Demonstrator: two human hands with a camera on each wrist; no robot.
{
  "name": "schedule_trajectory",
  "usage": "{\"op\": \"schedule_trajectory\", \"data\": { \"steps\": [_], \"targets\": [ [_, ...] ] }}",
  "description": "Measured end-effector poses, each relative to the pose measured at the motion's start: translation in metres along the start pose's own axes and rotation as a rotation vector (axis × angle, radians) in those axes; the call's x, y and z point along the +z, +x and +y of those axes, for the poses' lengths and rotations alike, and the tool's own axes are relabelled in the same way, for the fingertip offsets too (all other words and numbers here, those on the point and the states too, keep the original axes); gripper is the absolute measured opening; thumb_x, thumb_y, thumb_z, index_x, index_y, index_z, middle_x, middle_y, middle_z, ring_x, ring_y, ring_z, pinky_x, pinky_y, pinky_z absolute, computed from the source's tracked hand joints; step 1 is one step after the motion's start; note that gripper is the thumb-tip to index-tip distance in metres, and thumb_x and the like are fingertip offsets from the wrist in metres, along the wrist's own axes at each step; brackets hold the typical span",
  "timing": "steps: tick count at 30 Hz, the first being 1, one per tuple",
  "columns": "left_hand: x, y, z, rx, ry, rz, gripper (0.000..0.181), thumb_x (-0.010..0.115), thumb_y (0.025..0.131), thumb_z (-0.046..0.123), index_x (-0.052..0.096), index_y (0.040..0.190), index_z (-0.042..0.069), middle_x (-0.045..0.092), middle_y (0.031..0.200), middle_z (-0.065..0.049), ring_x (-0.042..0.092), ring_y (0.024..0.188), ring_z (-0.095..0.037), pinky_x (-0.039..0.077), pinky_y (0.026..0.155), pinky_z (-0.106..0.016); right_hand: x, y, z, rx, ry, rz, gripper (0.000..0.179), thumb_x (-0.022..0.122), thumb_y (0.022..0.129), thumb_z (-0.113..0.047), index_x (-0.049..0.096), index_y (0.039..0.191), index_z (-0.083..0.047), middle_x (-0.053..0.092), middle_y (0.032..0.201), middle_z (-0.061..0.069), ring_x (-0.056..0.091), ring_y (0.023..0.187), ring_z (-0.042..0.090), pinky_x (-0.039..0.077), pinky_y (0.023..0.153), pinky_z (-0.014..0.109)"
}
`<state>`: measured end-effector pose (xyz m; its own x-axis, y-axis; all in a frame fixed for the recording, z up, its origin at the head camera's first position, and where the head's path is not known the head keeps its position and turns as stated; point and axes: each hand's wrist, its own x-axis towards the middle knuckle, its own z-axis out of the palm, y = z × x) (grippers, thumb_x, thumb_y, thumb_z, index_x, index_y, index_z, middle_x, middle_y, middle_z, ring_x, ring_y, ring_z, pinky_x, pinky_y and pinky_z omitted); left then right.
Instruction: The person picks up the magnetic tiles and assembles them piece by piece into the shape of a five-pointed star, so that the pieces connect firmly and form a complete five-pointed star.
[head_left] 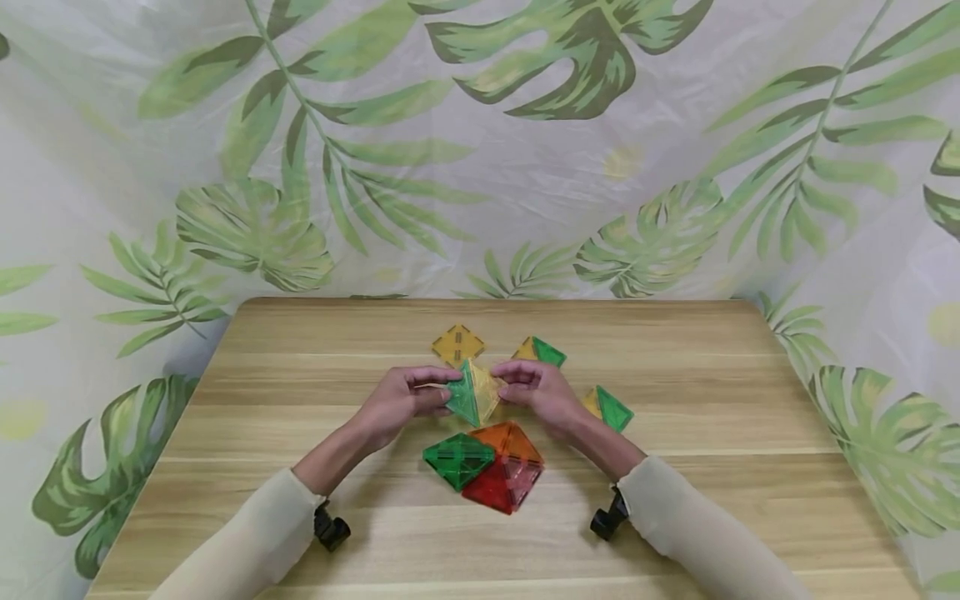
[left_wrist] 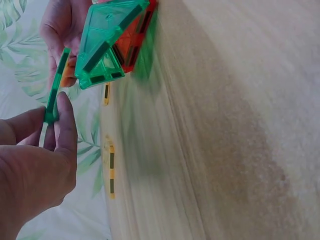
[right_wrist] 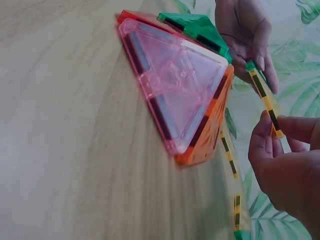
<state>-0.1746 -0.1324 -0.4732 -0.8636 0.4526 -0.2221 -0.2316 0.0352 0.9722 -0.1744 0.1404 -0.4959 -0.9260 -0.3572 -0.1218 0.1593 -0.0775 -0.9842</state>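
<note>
My left hand (head_left: 393, 404) pinches a green triangular magnetic tile (left_wrist: 57, 85) at its outer corner. A yellow triangular magnetic tile (right_wrist: 265, 102) is pinched between the thumb and fingers of my right hand (head_left: 545, 396). The two tiles meet along one edge, held up off the table. Just nearer to me sits a raised cluster of joined triangular tiles: green tiles (head_left: 457, 458), a red tile (head_left: 489, 485), an orange tile (head_left: 498, 435) and a pink tile (right_wrist: 177, 82). Neither hand touches that cluster.
Beyond my hands, a yellow diamond of tiles (head_left: 457, 342) lies flat on the wooden table (head_left: 300, 342). Two yellow-and-green tile pairs lie to the right, one with a far green tile (head_left: 551, 351), the other with a nearer green tile (head_left: 615, 410). Leaf-patterned cloth (head_left: 525, 183) hangs behind.
</note>
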Motion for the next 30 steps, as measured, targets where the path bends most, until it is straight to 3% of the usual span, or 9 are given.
{"op": "schedule_trajectory", "data": {
  "steps": [6, 10, 15, 21, 25, 30],
  "targets": [
    [0.0, 0.003, -0.008, -0.017, 0.034, -0.049, 0.04, 0.07, 0.098, -0.005, 0.066, 0.137, -0.006, 0.061, 0.146, -0.022, 0.075, 0.101, -0.018, 0.061, 0.096, -0.047, -0.007, -0.005, 0.008, 0.046, 0.109, -0.037, 0.036, 0.064, 0.096, 0.015, 0.059, 0.132, 0.016, 0.07, 0.114, 0.006, 0.069, 0.093, 0.014, 0.061, 0.086, 0.028],
    [0.003, 0.008, -0.016, -0.028, 0.08, -0.063, 0.036, 0.072, 0.096, -0.005, 0.07, 0.131, -0.004, 0.06, 0.147, -0.02, 0.075, 0.105, -0.021, 0.062, 0.094, -0.041, -0.011, -0.007, 0.014, 0.102, 0.156, -0.054, 0.033, 0.065, 0.094, 0.015, 0.064, 0.127, 0.008, 0.067, 0.111, 0.005, 0.066, 0.093, 0.015, 0.06, 0.086, 0.027],
    [0.01, 0.013, -0.023, -0.047, 0.085, -0.066, 0.029, 0.074, 0.095, -0.004, 0.074, 0.124, -0.003, 0.066, 0.135, -0.017, 0.075, 0.1, -0.019, 0.063, 0.089, -0.038, -0.012, -0.008, 0.019, 0.111, 0.148, -0.068, 0.029, 0.065, 0.093, 0.015, 0.067, 0.119, 0.001, 0.065, 0.104, 0.003, 0.063, 0.091, 0.013, 0.059, 0.082, 0.025],
    [0.014, 0.014, -0.027, -0.066, 0.035, -0.068, 0.029, 0.072, 0.095, -0.007, 0.072, 0.124, -0.006, 0.066, 0.131, -0.016, 0.076, 0.096, -0.019, 0.063, 0.088, -0.037, -0.012, -0.008, 0.022, 0.091, 0.051, -0.064, 0.024, 0.066, 0.094, 0.012, 0.066, 0.116, 0.002, 0.067, 0.1, 0.003, 0.064, 0.089, 0.013, 0.058, 0.079, 0.023],
    [0.016, 0.014, -0.03, -0.076, 0.004, -0.056, 0.031, 0.071, 0.094, -0.009, 0.07, 0.126, -0.008, 0.068, 0.131, -0.018, 0.075, 0.097, -0.019, 0.063, 0.09, -0.037, -0.012, -0.009, 0.026, 0.066, -0.078, -0.061, 0.026, 0.069, 0.095, 0.008, 0.065, 0.12, 0.006, 0.07, 0.106, 0.005, 0.067, 0.093, 0.012, 0.059, 0.081, 0.024],
    [0.016, 0.014, -0.035, -0.062, 0.065, -0.041, 0.03, 0.073, 0.094, -0.008, 0.071, 0.123, -0.005, 0.071, 0.125, -0.017, 0.074, 0.098, -0.018, 0.063, 0.086, -0.032, -0.012, -0.009, 0.028, 0.007, -0.249, -0.064, 0.027, 0.071, 0.096, 0.004, 0.066, 0.122, 0.006, 0.072, 0.118, 0.015, 0.07, 0.106, 0.019, 0.06, 0.089, 0.027]
  ]
}}
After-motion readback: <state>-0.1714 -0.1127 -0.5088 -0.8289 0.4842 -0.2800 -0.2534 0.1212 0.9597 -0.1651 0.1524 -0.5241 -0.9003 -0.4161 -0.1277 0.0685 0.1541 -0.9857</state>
